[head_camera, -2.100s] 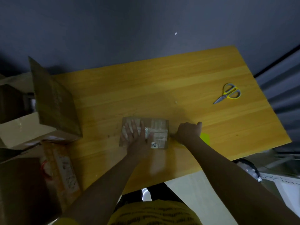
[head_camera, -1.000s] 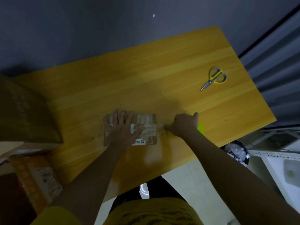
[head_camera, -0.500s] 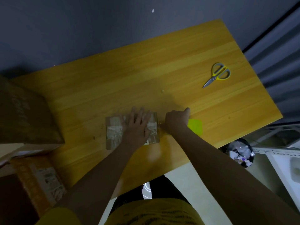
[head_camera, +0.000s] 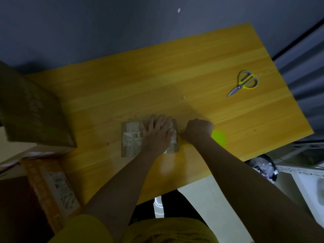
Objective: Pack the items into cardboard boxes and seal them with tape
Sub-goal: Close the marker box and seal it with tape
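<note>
A small flat cardboard box (head_camera: pixel 130 141), wrapped in shiny clear tape, lies on the yellow wooden table (head_camera: pixel 157 81) near its front edge. My left hand (head_camera: pixel 157 132) presses flat on the right half of the box, fingers straight and spread. My right hand (head_camera: pixel 198 130) is curled into a fist right at the box's right edge, gripping a bright yellow-green tape dispenser (head_camera: pixel 219 139) that sticks out behind it. The tape strip itself is too faint to make out.
Yellow-handled scissors (head_camera: pixel 243 83) lie at the table's far right. A large brown cardboard box (head_camera: pixel 33 109) stands at the left end, with an orange carton (head_camera: pixel 52 186) below it. A bin with rubbish (head_camera: pixel 264 169) sits on the floor to the right.
My left hand has slid from the left half of the small box to its right half. My right hand has closed in against the box's right edge.
</note>
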`<state>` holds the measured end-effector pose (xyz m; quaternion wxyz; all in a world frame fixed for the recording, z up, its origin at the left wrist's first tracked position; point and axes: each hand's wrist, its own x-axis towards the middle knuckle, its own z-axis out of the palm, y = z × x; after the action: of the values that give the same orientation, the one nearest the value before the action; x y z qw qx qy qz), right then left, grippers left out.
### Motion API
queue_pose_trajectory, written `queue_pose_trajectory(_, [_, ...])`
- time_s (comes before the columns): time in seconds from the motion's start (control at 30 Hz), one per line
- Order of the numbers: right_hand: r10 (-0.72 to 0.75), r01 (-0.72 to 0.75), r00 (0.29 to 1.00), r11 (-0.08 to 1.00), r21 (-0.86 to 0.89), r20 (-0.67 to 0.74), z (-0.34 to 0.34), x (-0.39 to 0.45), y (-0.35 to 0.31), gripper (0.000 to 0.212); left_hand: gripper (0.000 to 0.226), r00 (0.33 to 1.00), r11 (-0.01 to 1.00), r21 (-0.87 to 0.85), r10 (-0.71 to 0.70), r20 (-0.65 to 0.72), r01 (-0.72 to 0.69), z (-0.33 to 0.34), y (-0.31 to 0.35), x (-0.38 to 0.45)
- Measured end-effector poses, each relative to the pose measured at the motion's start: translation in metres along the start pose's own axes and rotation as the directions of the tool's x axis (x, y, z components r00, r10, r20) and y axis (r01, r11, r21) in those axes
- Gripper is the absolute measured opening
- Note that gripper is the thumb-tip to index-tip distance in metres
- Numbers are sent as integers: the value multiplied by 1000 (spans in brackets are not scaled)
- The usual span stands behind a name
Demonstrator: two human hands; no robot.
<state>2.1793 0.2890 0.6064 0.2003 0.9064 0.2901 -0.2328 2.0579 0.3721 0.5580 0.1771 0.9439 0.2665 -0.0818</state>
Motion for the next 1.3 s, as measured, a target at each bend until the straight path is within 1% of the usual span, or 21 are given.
queue_pose_trajectory(0.07, [19,-18,1000,1000,-15,7,-1,-1,-2,55,56,999,998,46,31,15,-32,-1,-9,-1])
queue_pose_trajectory(0.13, [30,-29,1000,999,-26,10,-2,-2,-5,57,60,997,993,86,80,1,-80,-3,-19,-5])
queue_pose_trajectory(0.2, [33,-33,999,999,-34,13,-2,-2,-6,59,59,991,985,115,134,-11,-132,-4,-28,-11])
queue_pose_trajectory(0.27, [42,-41,999,999,-32,22,-1,-2,-4,61,57,990,981,144,139,-34,-133,-5,-38,-18])
queue_pose_trajectory(0.37, [54,-53,998,998,-31,37,-2,-2,-3,65,57,997,988,150,49,-57,-40,-8,-58,-31])
queue_pose_trajectory(0.47, [64,-63,997,997,-38,37,-2,-1,-5,64,62,995,988,130,-75,-62,82,-10,-75,-41])
queue_pose_trajectory(0.57, [61,-59,998,997,-39,32,-2,-2,-5,65,69,984,984,23,-179,-26,179,-12,-90,-48])
queue_pose_trajectory(0.63, [49,-48,998,998,-47,36,-3,-3,-6,67,75,979,977,-55,-205,2,205,-14,-97,-52])
queue_pose_trajectory(0.7, [50,-47,998,997,-57,43,-4,-4,-7,67,79,979,975,-83,-205,15,205,-15,-98,-52])
queue_pose_trajectory(0.83, [34,-30,998,996,-81,47,-8,-8,-6,66,77,972,973,0,-232,23,232,-16,-93,-49])
queue_pose_trajectory(0.93, [16,-15,999,999,-28,30,-13,-12,7,70,77,968,969,12,-247,53,247,-18,-92,-48])
queue_pose_trajectory(1.03, [2,-2,1000,999,43,9,-16,-19,28,75,69,957,962,21,-272,98,272,-25,-83,-44])
queue_pose_trajectory(1.13, [-36,36,999,987,154,-3,-13,-28,41,72,67,944,951,77,-307,122,300,-36,-63,-39])
queue_pose_trajectory(1.2, [-69,75,997,976,205,-37,-12,-31,47,64,77,945,955,105,-292,144,279,-43,-44,-35])
queue_pose_trajectory(1.27, [-87,107,993,954,279,-82,-12,-30,54,57,88,951,969,36,-247,185,244,-48,-24,-28])
queue_pose_trajectory(1.3, [-98,126,990,941,315,-104,-13,-27,58,55,89,957,977,-12,-208,204,215,-50,-13,-23])
